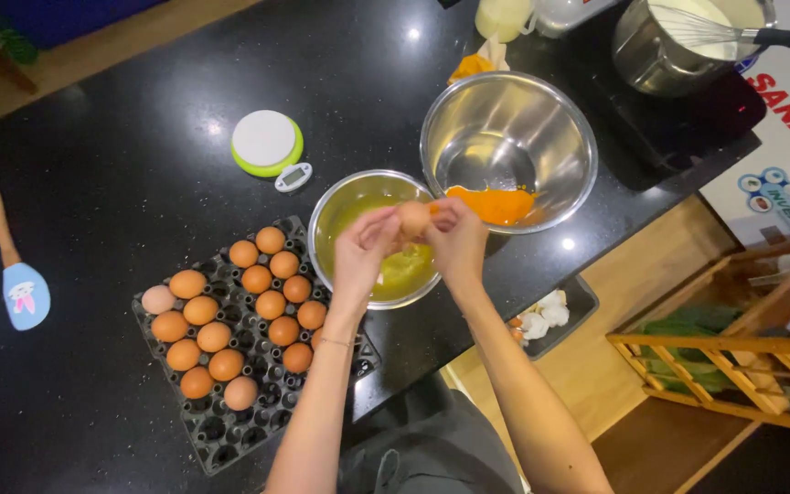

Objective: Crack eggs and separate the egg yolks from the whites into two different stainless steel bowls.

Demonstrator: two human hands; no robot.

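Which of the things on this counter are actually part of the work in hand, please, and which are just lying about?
In use: egg held by left hand and right hand; small bowl; large bowl with yolks; egg tray.

Lying about: spatula; kitchen scale; pot with whisk.

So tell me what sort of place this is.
Most likely a kitchen worktop set up for baking. Both hands hold an egg over a small metal bowl, beside an egg tray, a kitchen scale and a pot with a whisk.
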